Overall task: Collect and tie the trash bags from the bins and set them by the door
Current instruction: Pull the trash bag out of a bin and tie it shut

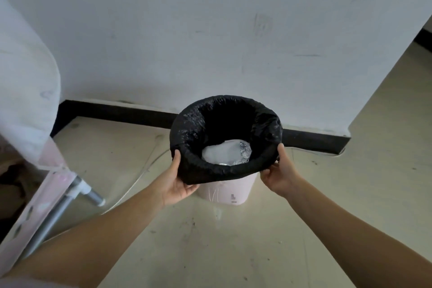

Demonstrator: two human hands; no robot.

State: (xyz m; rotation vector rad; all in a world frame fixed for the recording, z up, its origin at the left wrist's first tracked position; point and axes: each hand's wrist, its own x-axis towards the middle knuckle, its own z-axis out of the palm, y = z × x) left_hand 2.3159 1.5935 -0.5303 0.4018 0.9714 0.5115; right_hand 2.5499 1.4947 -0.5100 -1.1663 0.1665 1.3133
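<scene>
A small pink bin [224, 193] stands on the floor against the white wall. A black trash bag [217, 170] lines it, its top folded down over the rim. White paper and crumpled foil [228, 153] lie inside the bag. My left hand [177, 181] grips the folded bag edge at the bin's left side, thumb on top. At the right side, my right hand [278, 170] grips the bag's edge, fingers curled under the fold.
A white wall with a black baseboard [117, 110] runs behind the bin. A pink frame with a metal leg [70, 196] and pale bedding [25, 91] stand at the left. A thin white cable [140, 177] lies on the beige floor. The wall ends in a corner [350, 128] at the right.
</scene>
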